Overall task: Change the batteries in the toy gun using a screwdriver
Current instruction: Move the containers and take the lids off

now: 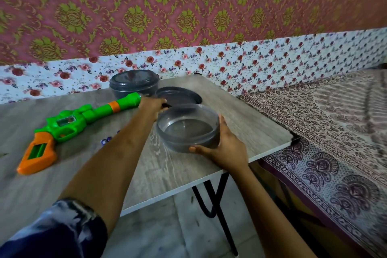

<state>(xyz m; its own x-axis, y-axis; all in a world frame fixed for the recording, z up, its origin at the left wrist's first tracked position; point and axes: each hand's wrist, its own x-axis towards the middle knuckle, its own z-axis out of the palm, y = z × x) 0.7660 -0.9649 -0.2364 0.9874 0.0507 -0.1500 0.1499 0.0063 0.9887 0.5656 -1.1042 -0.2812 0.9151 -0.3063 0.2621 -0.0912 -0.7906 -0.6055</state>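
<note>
The green and orange toy gun [69, 121] lies on its side at the left of the table [171, 174], barrel pointing far right; a green recess shows in its orange grip. My right hand [224, 144] grips the near right wall of an open, empty grey round container [186, 125]. My left hand [151, 107] reaches past that container's far left rim to the edge of a flat dark lid [180, 95]. Its fingers curl around something small and dark that I cannot identify. A few small purple-blue items [106, 139] lie beside my left forearm. No screwdriver is visible.
A closed grey container [134, 84] stands at the back by the flowered wall. The table's right edge and corner [293, 138] sit just right of my right hand. A patterned bed cover [335, 142] lies beyond it, and black table legs [217, 205] show below.
</note>
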